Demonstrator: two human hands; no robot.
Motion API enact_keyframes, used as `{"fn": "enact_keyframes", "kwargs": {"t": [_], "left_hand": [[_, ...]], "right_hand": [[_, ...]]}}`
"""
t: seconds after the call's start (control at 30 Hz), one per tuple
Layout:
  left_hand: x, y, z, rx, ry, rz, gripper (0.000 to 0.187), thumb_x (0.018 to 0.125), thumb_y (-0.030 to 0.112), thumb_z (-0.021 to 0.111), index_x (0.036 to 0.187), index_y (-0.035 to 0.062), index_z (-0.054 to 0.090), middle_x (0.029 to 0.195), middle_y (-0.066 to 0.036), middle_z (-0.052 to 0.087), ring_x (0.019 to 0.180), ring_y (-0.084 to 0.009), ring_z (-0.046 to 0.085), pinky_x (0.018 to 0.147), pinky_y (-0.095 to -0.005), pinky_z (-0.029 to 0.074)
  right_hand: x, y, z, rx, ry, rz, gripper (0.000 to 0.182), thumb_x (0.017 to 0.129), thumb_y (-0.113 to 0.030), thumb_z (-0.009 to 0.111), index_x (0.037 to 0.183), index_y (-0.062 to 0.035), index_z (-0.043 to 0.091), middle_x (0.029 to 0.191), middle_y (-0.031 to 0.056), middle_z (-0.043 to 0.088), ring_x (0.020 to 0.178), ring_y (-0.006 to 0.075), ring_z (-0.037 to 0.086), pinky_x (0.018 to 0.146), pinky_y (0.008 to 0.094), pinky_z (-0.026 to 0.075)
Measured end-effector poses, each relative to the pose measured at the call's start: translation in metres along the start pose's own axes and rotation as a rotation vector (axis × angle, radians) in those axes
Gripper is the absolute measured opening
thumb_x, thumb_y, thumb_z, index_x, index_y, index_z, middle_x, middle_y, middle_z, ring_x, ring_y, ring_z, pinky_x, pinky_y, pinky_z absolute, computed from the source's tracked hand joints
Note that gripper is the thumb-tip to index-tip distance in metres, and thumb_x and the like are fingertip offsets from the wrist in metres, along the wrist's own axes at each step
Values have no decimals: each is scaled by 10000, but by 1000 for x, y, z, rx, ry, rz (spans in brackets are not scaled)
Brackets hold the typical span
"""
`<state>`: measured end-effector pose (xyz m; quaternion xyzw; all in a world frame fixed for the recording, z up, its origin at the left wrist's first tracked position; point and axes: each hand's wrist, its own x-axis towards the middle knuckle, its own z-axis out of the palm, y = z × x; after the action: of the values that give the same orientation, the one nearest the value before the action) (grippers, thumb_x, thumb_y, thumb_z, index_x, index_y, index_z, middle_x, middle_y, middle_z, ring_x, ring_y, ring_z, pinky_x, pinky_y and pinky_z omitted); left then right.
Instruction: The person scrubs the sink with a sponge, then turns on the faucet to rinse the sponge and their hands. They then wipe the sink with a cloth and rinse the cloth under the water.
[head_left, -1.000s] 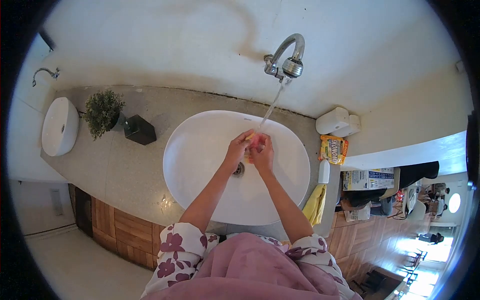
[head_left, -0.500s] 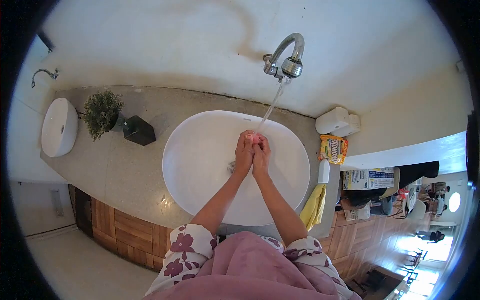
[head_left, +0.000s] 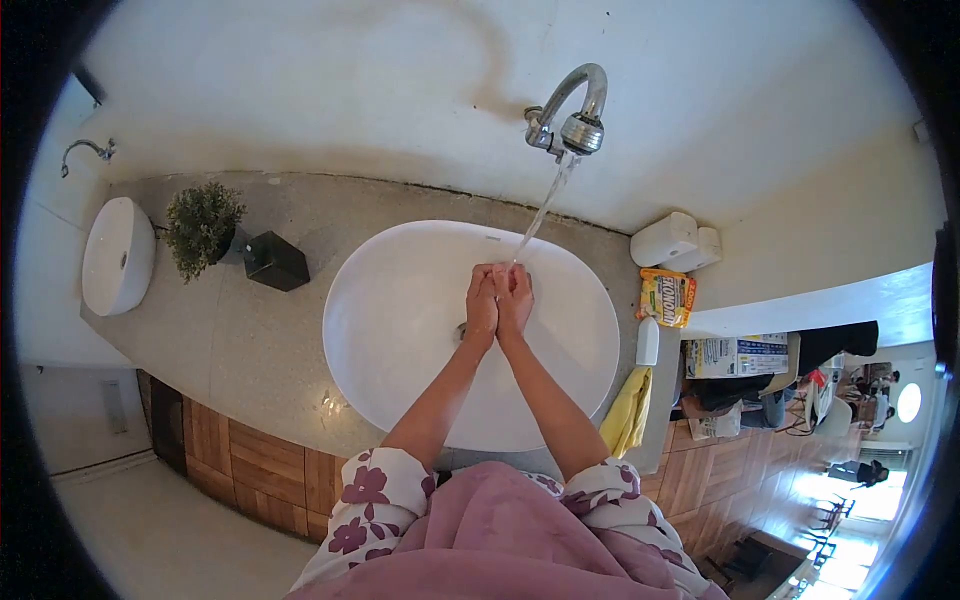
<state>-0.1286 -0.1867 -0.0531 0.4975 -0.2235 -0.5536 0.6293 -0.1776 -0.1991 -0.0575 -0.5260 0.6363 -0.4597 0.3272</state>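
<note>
Over the white oval basin [head_left: 385,345], my left hand [head_left: 482,303] and my right hand [head_left: 515,300] are pressed side by side with the fingers curled. Running water [head_left: 543,212] from the chrome tap [head_left: 582,130] falls onto the fingertips. Both hands are closed. Whatever lies between them is hidden by the fingers and the backs of the hands. The basin's drain [head_left: 461,331] shows partly, just left of my left wrist.
On the grey counter [head_left: 265,350] stand a potted plant [head_left: 203,225], a dark square pot [head_left: 276,262] and a second basin [head_left: 120,255]. To the right are paper rolls [head_left: 665,240], a yellow packet [head_left: 667,297], a white bottle [head_left: 648,342] and a yellow cloth [head_left: 628,412].
A small pink thing that showed between my fingertips is now out of sight. Both hands have turned and drawn slightly left, their fingers folding inward. Water keeps running.
</note>
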Motion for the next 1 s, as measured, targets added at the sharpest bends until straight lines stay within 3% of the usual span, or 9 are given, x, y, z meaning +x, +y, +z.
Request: {"fn": "enact_keyframes", "kwargs": {"t": [0.1,0.17,0.23,0.33,0.6,0.67,1.0], "left_hand": [[-2,-5,-3,-111,-16,18,159,953,196,432,995,83,536,931,-25,555,900,-123,511,861,-270,406],[-3,-5,-5,43,33,45,158,970,196,421,990,84,532,945,-25,552,904,-123,507,863,-279,407],[-3,-5,-5,42,33,61,169,980,206,414,992,82,529,950,-28,551,907,-124,506,863,-282,409],[-1,-10,-8,36,25,71,193,993,229,404,993,75,522,955,-33,550,910,-127,504,863,-289,412],[-5,-11,-6,84,22,87,193,998,209,390,974,64,515,941,-40,549,907,-130,501,855,-287,410],[-7,-6,-5,87,29,-10,183,994,180,375,981,67,518,942,-47,557,900,-137,506,852,-286,406],[-2,2,9,282,101,-33,172,986,191,379,977,66,497,926,-65,551,901,-176,511,857,-303,401]], "right_hand": [[0,13,6,17,17,-63,245,890,-274,591,875,-33,550,779,81,506,710,212,502,656,341,430],[0,21,8,35,33,-109,242,897,-268,581,862,-31,545,772,88,503,698,227,507,648,353,432],[0,17,6,-92,-43,-49,237,886,-246,590,982,-29,576,882,160,568,803,340,576,685,413,469],[2,17,8,-144,-34,-139,244,899,-251,565,968,-16,564,885,177,566,806,365,568,676,428,465],[2,19,2,-52,-91,-81,325,908,-332,533,859,-10,531,844,194,566,773,389,560,673,454,451],[2,15,0,-28,-100,-44,340,905,-349,532,845,-14,531,810,191,564,754,391,558,671,460,450],[13,19,-1,-239,-110,-30,429,913,-404,472,798,-9,593,781,245,617,715,412,610,634,464,473]]}}
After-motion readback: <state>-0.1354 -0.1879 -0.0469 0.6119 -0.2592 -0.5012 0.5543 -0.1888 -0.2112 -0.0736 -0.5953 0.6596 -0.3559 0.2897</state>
